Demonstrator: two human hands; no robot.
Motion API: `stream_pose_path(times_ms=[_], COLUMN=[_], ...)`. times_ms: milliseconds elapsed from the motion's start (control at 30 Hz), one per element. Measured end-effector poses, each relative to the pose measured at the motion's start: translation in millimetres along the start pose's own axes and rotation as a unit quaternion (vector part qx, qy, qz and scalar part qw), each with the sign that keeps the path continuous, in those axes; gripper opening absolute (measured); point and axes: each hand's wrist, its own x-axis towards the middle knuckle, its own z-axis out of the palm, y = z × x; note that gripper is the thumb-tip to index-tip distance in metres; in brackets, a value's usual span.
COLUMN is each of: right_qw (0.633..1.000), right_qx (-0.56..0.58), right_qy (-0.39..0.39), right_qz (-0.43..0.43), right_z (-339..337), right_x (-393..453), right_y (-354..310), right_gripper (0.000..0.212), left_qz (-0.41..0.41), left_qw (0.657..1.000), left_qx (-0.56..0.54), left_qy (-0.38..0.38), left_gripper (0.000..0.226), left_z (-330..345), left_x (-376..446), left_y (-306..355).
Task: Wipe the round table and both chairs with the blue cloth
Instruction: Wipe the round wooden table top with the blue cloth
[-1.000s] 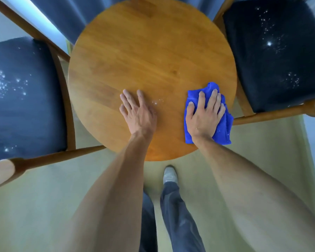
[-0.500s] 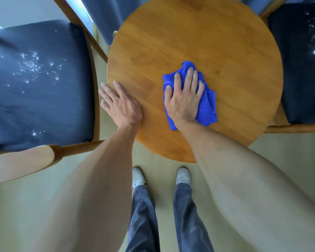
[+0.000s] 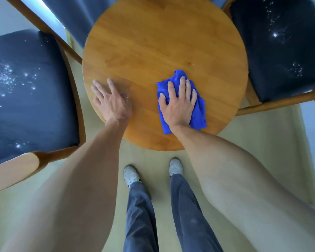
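Observation:
The round wooden table (image 3: pixel 162 42) fills the upper middle of the view. A crumpled blue cloth (image 3: pixel 198 113) lies on its near right part, and my right hand (image 3: pixel 178 104) presses flat on it with fingers spread. My left hand (image 3: pixel 111 102) rests flat on the table's near left edge, blurred. Two chairs with dark seats flank the table: the left chair (image 3: pixel 29 99) and the right chair (image 3: pixel 284 51). Both seats carry scattered white specks.
My two feet in pale shoes (image 3: pixel 131 173) stand on the pale floor just in front of the table. The wooden frame of the left chair (image 3: pixel 16 168) juts out near my left arm. Dark curtain fabric (image 3: pixel 76 17) hangs behind the table.
My right hand has slid the cloth from the table's middle back toward its near right part. My left hand stays at the near left edge. The view has shifted slightly.

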Motion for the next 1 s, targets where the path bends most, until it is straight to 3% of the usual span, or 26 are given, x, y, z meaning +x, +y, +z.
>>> stream_pose_path(times_ms=[300,433,567,700,867,1000], right_qw=[0.990,0.990,0.980,0.996,0.997,0.970], right_qx=[-0.046,-0.028,0.042,0.019,-0.022,-0.007], right_qy=[0.032,0.029,0.022,-0.011,-0.074,-0.112], right_qz=[0.130,0.132,0.191,0.082,-0.013,-0.214], right_z=[-14,-15,-19,-14,-16,-9], right_x=[-29,-32,-49,-76,-92,-91], right_y=[121,118,75,26,-33,-86], right_gripper=[0.046,0.049,0.046,0.044,0.048,0.048], left_qz=[0.074,0.055,0.024,-0.080,-0.156,-0.181], left_qw=[0.997,0.998,0.998,0.993,0.982,0.977], left_qx=[-0.028,-0.031,-0.050,-0.087,-0.103,-0.115], left_qy=[-0.023,-0.013,-0.003,0.016,0.014,0.003], left_gripper=[0.064,0.072,0.079,0.086,0.076,0.078], left_z=[18,27,26,9,4,6], left_x=[-50,-66,-75,-58,-31,-21], left_y=[77,67,39,-12,-80,-106])
